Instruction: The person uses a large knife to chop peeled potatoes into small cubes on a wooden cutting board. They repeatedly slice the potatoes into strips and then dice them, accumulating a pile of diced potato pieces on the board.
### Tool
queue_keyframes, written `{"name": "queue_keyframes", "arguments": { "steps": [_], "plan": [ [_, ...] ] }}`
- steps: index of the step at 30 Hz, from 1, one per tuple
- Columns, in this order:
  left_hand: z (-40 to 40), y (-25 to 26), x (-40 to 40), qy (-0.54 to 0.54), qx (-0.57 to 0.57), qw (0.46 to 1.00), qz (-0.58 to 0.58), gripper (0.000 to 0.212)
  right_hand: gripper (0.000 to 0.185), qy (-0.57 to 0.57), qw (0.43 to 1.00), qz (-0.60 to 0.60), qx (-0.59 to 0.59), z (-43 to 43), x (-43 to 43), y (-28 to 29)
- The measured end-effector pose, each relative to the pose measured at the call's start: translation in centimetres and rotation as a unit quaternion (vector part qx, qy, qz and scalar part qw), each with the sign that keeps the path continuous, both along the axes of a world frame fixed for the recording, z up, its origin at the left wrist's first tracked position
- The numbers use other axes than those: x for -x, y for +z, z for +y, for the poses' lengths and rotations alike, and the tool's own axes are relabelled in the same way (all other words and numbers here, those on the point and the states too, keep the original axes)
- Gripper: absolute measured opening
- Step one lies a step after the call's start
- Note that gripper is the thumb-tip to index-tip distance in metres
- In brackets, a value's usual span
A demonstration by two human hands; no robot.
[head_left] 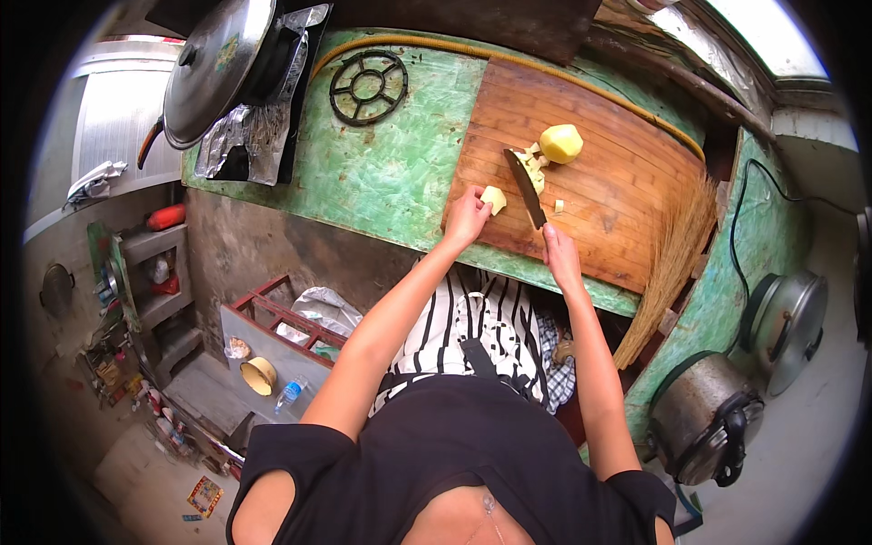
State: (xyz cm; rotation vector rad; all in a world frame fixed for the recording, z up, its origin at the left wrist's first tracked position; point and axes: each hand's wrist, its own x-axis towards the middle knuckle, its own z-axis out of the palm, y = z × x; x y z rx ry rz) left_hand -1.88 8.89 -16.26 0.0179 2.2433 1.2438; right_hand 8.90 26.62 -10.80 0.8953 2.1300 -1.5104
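Observation:
My left hand (469, 216) holds a pale yellow piece of peeled potato (493, 200) at the left part of a wooden cutting board (599, 225). In my right hand (561, 253) is the handle end of a kitchen knife (524, 187), its dark blade pointing away from me. Along the blade's right side lies a small heap of cut potato pieces (535, 176). One loose cube (559, 206) rests apart, to the right of the knife. A larger peeled potato (561, 143) touches or nearly touches the heap at its far right.
A black metal burner ring (368, 87) lies on the green countertop (409, 157), left of the board. A lidded wok (218, 75) stands over a foil-covered stove (259, 136). A yellow hose (477, 46) runs behind; a straw broom (671, 272) and pressure cooker (702, 415) are at right.

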Motion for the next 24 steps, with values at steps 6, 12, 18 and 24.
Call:
{"name": "queue_keyframes", "arguments": {
  "steps": [6, 12, 18, 24],
  "plan": [
    [-1.2, 0.9, -1.3, -0.112, 0.091, 0.962, 0.231, 0.035, 0.047, 0.05, 0.998, -0.023, -0.037, 0.0, -0.6, 1.8],
    [-0.9, 1.1, -0.4, -0.163, 0.086, 0.93, 0.317, 0.03, 0.047, 0.107, 0.984, -0.015, -0.145, -3.2, 0.0, 4.3],
    [-0.8, 1.0, -0.1, -0.168, 0.064, 0.932, 0.313, 0.023, 0.046, 0.089, 0.989, -0.013, -0.114, -3.0, 0.6, 1.7],
    [-1.1, 0.9, -0.2, -0.147, 0.078, 0.937, 0.308, 0.024, 0.046, 0.14, 0.98, -0.033, -0.141, -3.4, 1.0, 4.0]
  ]
}}
